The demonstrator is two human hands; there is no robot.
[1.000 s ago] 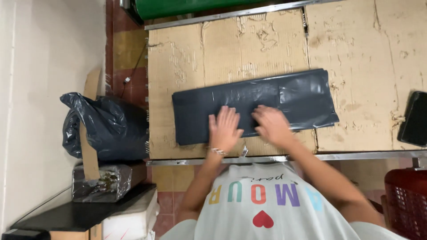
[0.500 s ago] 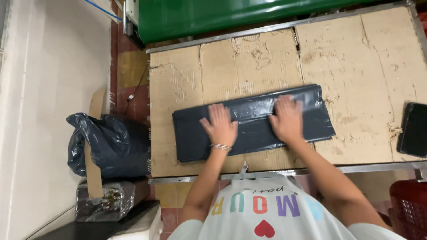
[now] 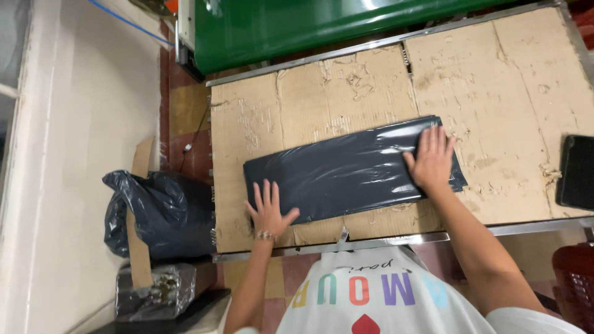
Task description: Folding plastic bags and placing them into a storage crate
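Nearest to the camera is the person's white shirt (image 3: 371, 297) with coloured letters, and from it both bare arms reach forward over the metal edge of the worktop (image 3: 309, 74).

The left hand (image 3: 269, 210) lies flat with the fingers spread. It rests on the near left corner of a dark grey plastic bag (image 3: 346, 170), partly on the bag and partly on the cardboard beside it. A thin bracelet (image 3: 266, 235) sits on this wrist. The left arm is bent and comes up almost straight from the body.

The right hand (image 3: 431, 159) is also open, palm down, fingers together and pointing away. It presses on the right end of the bag, and the right arm is stretched further out, at a slant. Neither hand grips anything; both only press. With one hand at each end, the bag is probably held flat and stretched along its length, because thin plastic slides and wrinkles easily.

The bag lies in the middle of the worktop, long side across, a little tilted, and its surface shines. The worktop is covered with worn brown cardboard with torn patches. At the right edge is a flat black thing (image 3: 575, 172), well apart from the bag.

On the floor to the left stands a full black sack (image 3: 158, 210). Beyond the worktop is a green machine (image 3: 322, 25).
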